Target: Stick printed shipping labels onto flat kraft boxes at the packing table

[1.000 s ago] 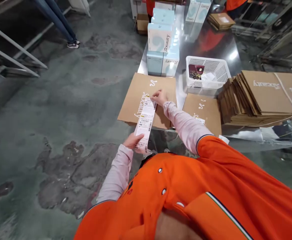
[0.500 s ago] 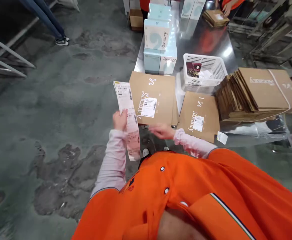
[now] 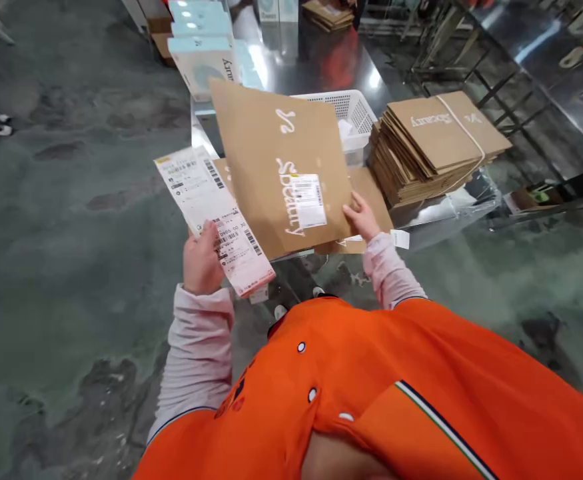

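My left hand (image 3: 202,260) is closed on a long strip of printed shipping labels (image 3: 191,183), its thumb lying on top. The strip slants across the left edge of the cardboard. My right hand (image 3: 361,217) pinches the lower right corner of a flat brown cardboard box (image 3: 258,160), which is raised and tilted. That box bears white lettering and a stuck-on shipping label (image 3: 312,207). Beneath it, partly hidden, more flat cardboard (image 3: 371,190) lies at the table's front edge, with a loose white label (image 3: 400,239) sticking out near my right sleeve.
A strapped stack of flat cardboard boxes (image 3: 436,150) sits on the right of the metal table (image 3: 291,60). Behind the raised box is a white perforated basket (image 3: 354,110). Light blue and white product boxes (image 3: 201,57) are piled at the back left.
My right hand has taken hold of the labelled flat box and lifted it, tilting it up toward the right. The label strip has turned to a slant, and the view has shifted right.
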The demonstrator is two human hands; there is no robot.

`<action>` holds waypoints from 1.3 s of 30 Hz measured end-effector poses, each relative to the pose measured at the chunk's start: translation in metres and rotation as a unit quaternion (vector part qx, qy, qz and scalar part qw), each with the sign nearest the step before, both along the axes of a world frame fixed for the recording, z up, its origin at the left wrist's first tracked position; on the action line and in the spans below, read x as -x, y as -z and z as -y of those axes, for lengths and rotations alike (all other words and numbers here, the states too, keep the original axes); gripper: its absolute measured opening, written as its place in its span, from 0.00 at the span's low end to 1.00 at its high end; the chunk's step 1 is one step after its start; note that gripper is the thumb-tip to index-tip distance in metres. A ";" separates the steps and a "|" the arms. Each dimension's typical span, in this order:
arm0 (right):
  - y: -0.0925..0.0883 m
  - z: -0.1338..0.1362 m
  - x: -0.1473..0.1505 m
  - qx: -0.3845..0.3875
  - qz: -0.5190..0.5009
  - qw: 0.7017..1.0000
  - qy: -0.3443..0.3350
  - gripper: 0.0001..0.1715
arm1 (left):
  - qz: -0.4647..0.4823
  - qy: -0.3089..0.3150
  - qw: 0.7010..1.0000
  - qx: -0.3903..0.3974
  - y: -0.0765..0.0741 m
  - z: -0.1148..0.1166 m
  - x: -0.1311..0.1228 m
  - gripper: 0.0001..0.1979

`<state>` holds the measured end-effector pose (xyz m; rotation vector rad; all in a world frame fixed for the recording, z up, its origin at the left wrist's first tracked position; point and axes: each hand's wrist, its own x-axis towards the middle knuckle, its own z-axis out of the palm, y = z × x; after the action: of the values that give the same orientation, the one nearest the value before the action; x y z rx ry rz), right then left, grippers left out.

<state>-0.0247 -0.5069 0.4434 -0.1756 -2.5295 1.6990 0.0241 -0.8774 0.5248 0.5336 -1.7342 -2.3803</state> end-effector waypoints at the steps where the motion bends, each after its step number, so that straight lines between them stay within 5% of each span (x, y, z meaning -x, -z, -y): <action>1: -0.007 -0.028 -0.003 -0.040 0.020 0.999 0.019 0.43 | -0.006 0.011 1.000 -0.002 -0.001 -0.007 -0.006 0.18; 3: -0.022 -0.063 -0.006 -0.146 0.068 0.984 0.080 0.41 | -0.032 0.019 0.999 0.025 0.002 -0.016 -0.016 0.22; 5: -0.034 -0.061 -0.008 -0.211 0.087 0.968 0.101 0.42 | -0.066 0.022 0.996 0.056 0.010 -0.024 -0.025 0.25; 8: -0.043 0.010 -0.015 -0.126 0.052 0.986 -0.092 0.47 | -0.064 0.069 0.993 0.076 0.023 -0.038 -0.038 0.25; 10: -0.044 0.077 -0.026 0.054 0.038 0.951 -0.303 0.49 | -0.046 0.137 0.984 0.102 0.029 -0.045 -0.043 0.26; 12: -0.043 0.133 -0.041 0.174 0.003 0.926 -0.334 0.40 | -0.049 0.176 0.975 0.129 0.030 -0.046 -0.043 0.27; 15: -0.042 0.173 -0.054 0.208 0.020 0.915 -0.344 0.35 | -0.067 0.113 0.985 0.110 0.030 -0.035 -0.039 0.26; 18: -0.046 0.179 -0.043 0.174 0.037 0.923 -0.342 0.38 | -0.045 0.048 0.995 0.069 0.035 -0.025 -0.037 0.22; 23: -0.057 0.185 -0.018 0.012 -0.025 0.954 -0.299 0.20 | -0.026 -0.003 0.998 0.065 0.049 -0.037 -0.043 0.18; 28: -0.044 0.193 -0.002 -0.043 -0.044 0.951 -0.303 0.16 | 0.043 -0.104 0.988 0.104 0.065 -0.050 -0.038 0.20; 34: -0.011 0.215 0.086 -0.149 -0.071 0.954 -0.252 0.10 | 0.122 0.011 0.988 -0.096 0.109 -0.045 -0.037 0.30; 37: 0.001 0.232 0.129 -0.237 -0.043 0.946 -0.219 0.15 | 0.188 -0.001 0.977 -0.105 0.135 -0.046 -0.070 0.32; 39: 0.005 0.243 0.143 -0.300 -0.033 0.929 -0.215 0.28 | 0.213 -0.022 0.973 -0.084 0.146 -0.047 -0.103 0.31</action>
<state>-0.1678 -0.7495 0.4387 0.5011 -3.0400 0.8962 0.1273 -0.8303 0.3789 1.1705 -1.6446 -2.5315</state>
